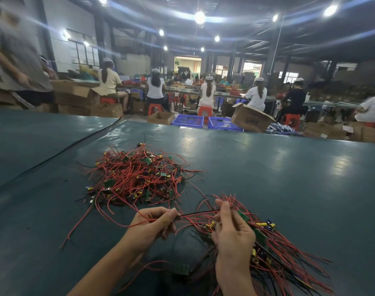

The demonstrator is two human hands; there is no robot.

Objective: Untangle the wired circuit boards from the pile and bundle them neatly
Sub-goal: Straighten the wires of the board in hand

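A tangled pile of small green circuit boards with red and black wires (137, 178) lies in the middle of the dark green table (289, 178). My left hand (152, 223) pinches a red wire and the end of a black wire. The black wire (199, 212) stretches across to my right hand (231, 229), whose fingers curl round a bundle of boards and wires (274, 253). That bundle fans out toward the lower right. One green board (183, 270) lies on the table between my forearms.
A black cable (60, 150) runs along a seam at the table's left. Past the far edge stand blue crates (188, 120) and cardboard boxes (251, 119). Several people sit on stools at benches behind; one person stands at far left.
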